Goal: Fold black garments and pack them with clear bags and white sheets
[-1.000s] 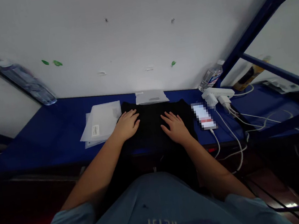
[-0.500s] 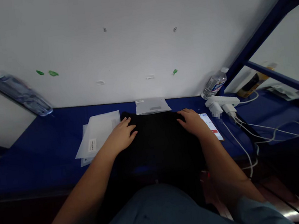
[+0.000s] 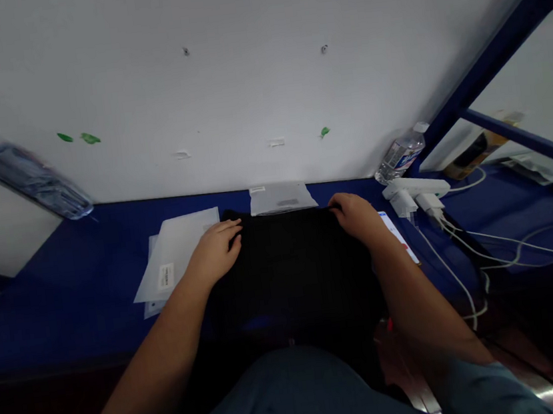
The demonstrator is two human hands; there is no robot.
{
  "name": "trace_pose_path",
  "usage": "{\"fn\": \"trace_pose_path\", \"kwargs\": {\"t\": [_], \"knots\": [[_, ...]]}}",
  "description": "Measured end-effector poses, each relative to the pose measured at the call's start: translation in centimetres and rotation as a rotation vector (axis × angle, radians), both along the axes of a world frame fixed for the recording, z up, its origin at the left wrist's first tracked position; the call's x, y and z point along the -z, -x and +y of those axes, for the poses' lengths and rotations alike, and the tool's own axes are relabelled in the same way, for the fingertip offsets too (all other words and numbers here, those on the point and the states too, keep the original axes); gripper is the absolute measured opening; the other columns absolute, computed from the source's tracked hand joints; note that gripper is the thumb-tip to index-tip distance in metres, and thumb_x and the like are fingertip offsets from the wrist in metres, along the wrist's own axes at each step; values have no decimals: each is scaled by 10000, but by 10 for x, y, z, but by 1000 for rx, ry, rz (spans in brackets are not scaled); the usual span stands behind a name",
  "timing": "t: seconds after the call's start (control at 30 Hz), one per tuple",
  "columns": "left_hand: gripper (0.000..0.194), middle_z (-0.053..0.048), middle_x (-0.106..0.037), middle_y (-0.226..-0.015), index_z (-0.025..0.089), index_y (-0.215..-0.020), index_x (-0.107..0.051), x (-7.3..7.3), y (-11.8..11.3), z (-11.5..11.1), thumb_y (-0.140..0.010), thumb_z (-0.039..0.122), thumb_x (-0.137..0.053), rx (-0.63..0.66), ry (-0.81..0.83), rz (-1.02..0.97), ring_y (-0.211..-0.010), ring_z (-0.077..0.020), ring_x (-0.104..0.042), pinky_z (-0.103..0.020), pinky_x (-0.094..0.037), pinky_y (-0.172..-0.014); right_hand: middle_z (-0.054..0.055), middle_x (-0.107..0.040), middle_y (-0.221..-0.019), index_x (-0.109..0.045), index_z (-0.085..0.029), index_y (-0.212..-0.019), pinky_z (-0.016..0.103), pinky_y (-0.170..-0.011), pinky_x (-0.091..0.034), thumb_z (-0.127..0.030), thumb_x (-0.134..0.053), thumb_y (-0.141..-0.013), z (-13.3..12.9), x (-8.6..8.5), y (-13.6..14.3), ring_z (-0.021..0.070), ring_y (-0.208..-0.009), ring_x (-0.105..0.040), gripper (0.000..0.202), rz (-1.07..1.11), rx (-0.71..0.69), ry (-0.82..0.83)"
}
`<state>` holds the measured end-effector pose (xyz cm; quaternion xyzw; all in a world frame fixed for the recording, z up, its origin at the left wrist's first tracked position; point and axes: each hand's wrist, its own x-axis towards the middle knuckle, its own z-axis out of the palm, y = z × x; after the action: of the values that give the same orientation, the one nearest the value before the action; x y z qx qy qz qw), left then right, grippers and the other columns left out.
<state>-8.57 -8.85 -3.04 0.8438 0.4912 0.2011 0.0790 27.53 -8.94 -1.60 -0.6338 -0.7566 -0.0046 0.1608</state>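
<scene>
A black cloth (image 3: 288,266), probably a garment, lies spread over the desk in front of me and hangs toward my lap. My left hand (image 3: 217,249) rests on its far left corner, fingers stretched out and thumb apart. At the far right corner, my right hand (image 3: 356,219) is closed, with thumb and forefinger pinching the cloth's edge. A pale plastic bag (image 3: 280,198) sits just beyond the cloth's far edge, against the wall. Beside my left wrist lie several translucent plastic bags (image 3: 175,249), the upper one with a white label. The cloth's near part is lost in shadow.
A phone (image 3: 400,235) lies partly behind my right forearm. Further right are a white power strip (image 3: 418,187) with chargers and cables, and a water bottle (image 3: 401,155). Another large bottle (image 3: 31,176) leans at the left. A white wall (image 3: 252,89) closes off the blue desk (image 3: 78,278).
My right fingers have closed from spread to pinching the cloth's far right corner. The left fingers have drawn closer together, and that hand has shifted slightly left. The view has moved a little.
</scene>
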Motion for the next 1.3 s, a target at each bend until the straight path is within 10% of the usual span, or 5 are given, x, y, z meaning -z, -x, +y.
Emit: {"fn": "trace_pose_path", "kwargs": {"t": [0.23, 0.37, 0.7, 1.3], "knots": [[520, -188, -411, -1605, 64, -1440, -536, -7, -12, -13, -987, 309, -459, -21, -43, 148, -1495, -354, -376, -560, -328, -1225, 222, -633, -1307, -605, -93, -1361, 498, -1031, -472, -183, -595, -913, -14, -9, 24, 360, -1234, -578, 457, -124, 36, 10], [552, -128, -271, -1683, 137, -1529, -433, -13, -11, -36, -1061, 419, -360, 143, -37, 151, -1561, -297, -240, -518, -284, -1253, 152, -477, -1563, -512, -182, -1500, 487, -1184, -385, -315, -513, -994, -55, 6, 45, 304, -1452, -433, 523, 5, -182, 46], [679, -149, -361, -1638, 162, -1581, -357, 21, -7, -46, -1050, 585, -347, 221, 66, 210, -1525, -315, -328, -531, -285, -1242, 112, -355, -1653, -426, -235, -1567, 585, -1224, -301, -389, -448, -1029, -87, 49, 49, 318, -1546, -284, 561, 9, -103, 118], [602, -30, -344, -1644, 345, -1569, -384, -2, 23, -93, -1015, 514, -545, 411, 170, 151, -1514, -276, -357, -527, -296, -1250, 98, -318, -1668, -372, -287, -1589, 605, -1238, -269, -411, -706, -905, -140, 27, 36, 323, -1549, -274, 771, 119, -371, 244]]}}
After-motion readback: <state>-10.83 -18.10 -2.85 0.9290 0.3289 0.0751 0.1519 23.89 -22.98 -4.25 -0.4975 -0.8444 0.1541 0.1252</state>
